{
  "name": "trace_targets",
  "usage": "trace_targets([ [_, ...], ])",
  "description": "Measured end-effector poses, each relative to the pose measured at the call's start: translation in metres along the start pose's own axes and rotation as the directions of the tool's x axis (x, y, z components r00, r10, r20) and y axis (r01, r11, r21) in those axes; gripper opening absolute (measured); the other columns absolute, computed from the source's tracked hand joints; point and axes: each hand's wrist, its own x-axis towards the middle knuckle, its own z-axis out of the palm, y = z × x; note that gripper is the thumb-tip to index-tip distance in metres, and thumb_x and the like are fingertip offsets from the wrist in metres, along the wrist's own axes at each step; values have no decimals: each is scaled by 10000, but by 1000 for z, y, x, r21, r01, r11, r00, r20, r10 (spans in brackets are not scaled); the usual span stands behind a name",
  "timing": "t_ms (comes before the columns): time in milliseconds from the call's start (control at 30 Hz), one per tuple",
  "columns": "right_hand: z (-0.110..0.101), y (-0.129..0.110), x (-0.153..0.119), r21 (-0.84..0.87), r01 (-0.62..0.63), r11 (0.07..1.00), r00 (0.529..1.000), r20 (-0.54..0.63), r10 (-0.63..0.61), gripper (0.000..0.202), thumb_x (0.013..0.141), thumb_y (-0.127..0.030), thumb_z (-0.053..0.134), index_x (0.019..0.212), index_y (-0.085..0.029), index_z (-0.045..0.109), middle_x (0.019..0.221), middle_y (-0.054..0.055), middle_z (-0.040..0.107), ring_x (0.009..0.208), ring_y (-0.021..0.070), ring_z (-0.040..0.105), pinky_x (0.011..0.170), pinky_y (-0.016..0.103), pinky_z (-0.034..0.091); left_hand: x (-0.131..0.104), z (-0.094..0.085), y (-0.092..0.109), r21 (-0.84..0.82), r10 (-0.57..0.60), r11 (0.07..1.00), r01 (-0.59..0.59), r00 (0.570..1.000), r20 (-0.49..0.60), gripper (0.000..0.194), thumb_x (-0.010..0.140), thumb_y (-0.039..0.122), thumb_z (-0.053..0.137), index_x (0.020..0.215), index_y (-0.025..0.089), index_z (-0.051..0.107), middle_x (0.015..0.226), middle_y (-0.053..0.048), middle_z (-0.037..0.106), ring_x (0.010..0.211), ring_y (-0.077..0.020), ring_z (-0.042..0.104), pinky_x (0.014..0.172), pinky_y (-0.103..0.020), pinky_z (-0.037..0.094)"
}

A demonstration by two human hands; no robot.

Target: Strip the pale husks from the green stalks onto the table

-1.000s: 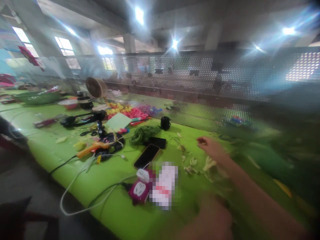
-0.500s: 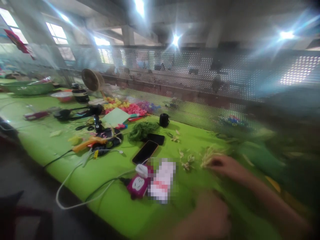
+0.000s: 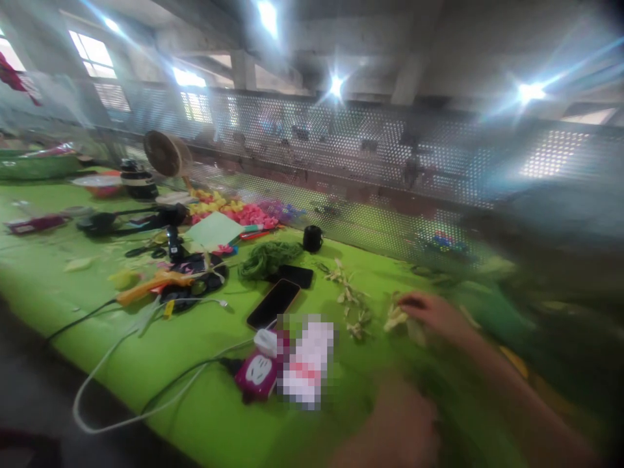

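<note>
My right hand reaches in from the right, low over the green tabletop. Its fingers are closed on pale yellow, petal-like pieces, whose exact kind is too blurred to tell. Left of these lies a loose line of similar pale pieces on the green surface. My left hand is at the bottom, nearer to me and smeared by motion, so its fingers and anything in them cannot be made out.
Near my hands are a pixelated phone-like object, a purple socket block, a dark phone and a black cup. Green netting, an orange-handled tool, cables and a fan are further left. A perforated screen stands behind.
The view has turned slightly right. The pale pieces by my right hand have changed shape, and the loose line beside them looks fuller. My left hand stays blurred near the bottom.
</note>
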Motion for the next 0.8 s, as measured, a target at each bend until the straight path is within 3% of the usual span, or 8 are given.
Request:
trace_targets([
  [67, 6, 14, -30, -15, -12, 1000, 998, 69, 13, 259, 759, -388, 605, 900, -230, 753, 933, 54, 763, 851, 252, 686, 780, 361, 518, -2, -2, 2, -8, 6, 1000, -6, 1000, 4, 234, 774, 272, 554, 932, 214, 717, 935, -121, 685, 909, -291, 603, 781, -420, 479],
  [133, 17, 29, -58, -44, -18, 999, 989, 143, 24, 340, 730, -386, 631, 1013, -227, 731, 1060, 77, 736, 928, 265, 671, 829, 378, 510, -3, -5, 2, -10, -6, 1000, 6, 1000, 19, 239, 790, 268, 523, 922, 208, 713, 921, -122, 684, 897, -285, 608, 786, -418, 485],
  [267, 32, 47, -97, -84, 2, 996, 986, 165, 12, 318, 698, -293, 613, 993, -224, 713, 1143, 98, 692, 1094, 294, 599, 945, 411, 457, -3, -17, 1, -34, -81, 996, 82, 996, 26, 289, 838, 299, 448, 952, 197, 694, 941, -115, 680, 915, -277, 610, 824, -420, 492],
  [400, 9, 40, -113, 70, -45, 997, 988, 152, 34, 225, 774, -303, 533, 899, -233, 708, 1003, 65, 728, 982, 260, 651, 883, 377, 503, 2, -24, -7, -78, -167, 984, 158, 979, -116, 439, 803, 232, 460, 1230, 214, 561, 1236, -99, 594, 1087, -277, 559, 930, -430, 469],
  [500, -2, 38, -127, 115, -121, 986, 986, 128, 106, 228, 819, -361, 536, 891, -247, 721, 931, 49, 750, 904, 251, 683, 831, 359, 535, 6, -19, -17, -41, -145, 989, 142, 985, -91, 598, 746, 179, 508, 1339, 239, 470, 1371, -93, 507, 1170, -288, 515, 966, -437, 455],
  [567, 11, 47, -144, 62, -110, 992, 992, 70, 106, 267, 843, -397, 529, 960, -257, 724, 984, 58, 753, 919, 254, 690, 830, 362, 545, 9, -13, -22, 25, -129, 991, 131, 989, -71, 561, 744, 169, 518, 1302, 236, 514, 1376, -95, 504, 1190, -297, 499, 993, -452, 431],
  [667, 56, 68, -180, -177, 14, 984, 997, -72, -27, 346, 867, -362, 502, 1163, -286, 665, 1199, 66, 692, 1091, 260, 643, 901, 387, 528, 12, -6, -24, 106, -124, 986, 133, 989, -80, 449, 787, 173, 498, 1229, 209, 569, 1317, -100, 547, 1188, -282, 497, 1012, -434, 413],
  [800, 95, 73, -211, -502, 94, 859, 975, -128, -181, 427, 852, -272, 503, 1260, -343, 602, 1238, 56, 677, 1024, 266, 679, 824, 424, 557, 14, -6, -20, 175, -120, 976, 126, 992, -44, 393, 848, 175, 446, 1221, 196, 569, 1297, -105, 555, 1203, -267, 482, 1019, -419, 400],
])
